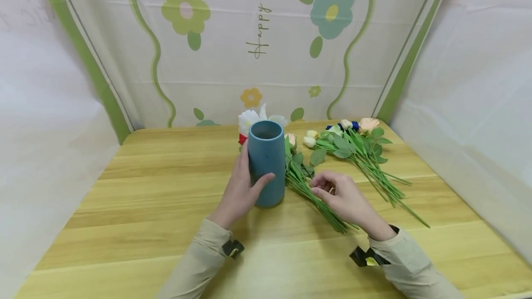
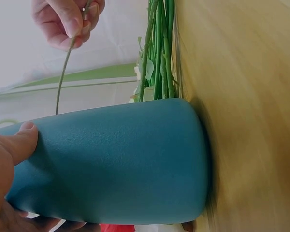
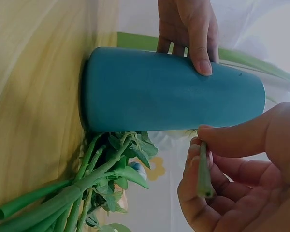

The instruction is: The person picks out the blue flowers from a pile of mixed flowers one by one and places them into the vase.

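A tall blue-green vase (image 1: 268, 165) stands upright on the table, its round mouth facing up. My left hand (image 1: 238, 188) holds its left side, with the thumb across the front and the fingers behind. To the right of the vase, my right hand (image 1: 345, 197) pinches a thin green flower stem (image 3: 204, 174) between thumb and fingers. In the left wrist view that stem (image 2: 63, 79) runs behind the vase, so its far end is hidden. Below the right hand lies a bunch of green stems (image 1: 320, 204). White flowers (image 1: 248, 121) and a red flower (image 1: 243, 139) show behind the vase.
A second bunch of flowers (image 1: 376, 174), with pale tulips, a peach rose and something dark blue, lies at the right on the wooden table (image 1: 166, 206). A flower-printed cloth (image 1: 224, 50) hangs behind the table, with white cloth on both sides.
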### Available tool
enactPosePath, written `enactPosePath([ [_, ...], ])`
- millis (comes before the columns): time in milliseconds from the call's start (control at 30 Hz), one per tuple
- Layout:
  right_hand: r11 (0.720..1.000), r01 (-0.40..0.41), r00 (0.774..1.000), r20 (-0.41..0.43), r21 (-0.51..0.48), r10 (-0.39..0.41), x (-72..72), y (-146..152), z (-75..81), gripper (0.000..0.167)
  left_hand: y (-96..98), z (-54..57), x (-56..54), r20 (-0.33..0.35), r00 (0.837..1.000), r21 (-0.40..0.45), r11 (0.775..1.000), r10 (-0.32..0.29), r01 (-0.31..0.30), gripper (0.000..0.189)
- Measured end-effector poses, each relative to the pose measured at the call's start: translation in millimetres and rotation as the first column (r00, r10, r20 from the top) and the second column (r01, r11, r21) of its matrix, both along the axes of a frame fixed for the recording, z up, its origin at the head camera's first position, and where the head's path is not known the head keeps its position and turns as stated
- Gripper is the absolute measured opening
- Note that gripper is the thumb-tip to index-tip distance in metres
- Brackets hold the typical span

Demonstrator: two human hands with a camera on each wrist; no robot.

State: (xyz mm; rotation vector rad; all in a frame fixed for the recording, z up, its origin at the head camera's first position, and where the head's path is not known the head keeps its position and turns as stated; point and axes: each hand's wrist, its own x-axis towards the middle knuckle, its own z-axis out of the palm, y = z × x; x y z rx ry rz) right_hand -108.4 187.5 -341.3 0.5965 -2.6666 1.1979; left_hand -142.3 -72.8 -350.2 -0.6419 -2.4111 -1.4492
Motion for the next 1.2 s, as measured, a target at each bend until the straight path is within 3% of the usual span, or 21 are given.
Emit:
enactPosePath([
  [367, 1.000, -0.024, 0.999, 0.042, -0.003, 0.024, -6.5, 0.7, -7.8, 0.003, -0.6, -0.7, 0.4, 0.028, 1.000, -0.021, 1.000, 0.011, -0.011, 0.096],
  [800, 0.999, -0.034, 0.995, 0.090, 0.018, 0.032, -9.9, 3.7, -11.2, 0.002, -0.3, -1.4, -0.1, 0.003, 1.000, -0.033, 0.999, 0.014, -0.014, 0.098],
  [1200, 0.999, -0.015, 0.996, 0.088, 0.035, 0.012, -11.0, 1.9, -11.7, 0.004, -0.4, -0.4, 0.1, 0.023, 1.000, -0.025, 1.000, 0.016, -0.015, 0.098],
])
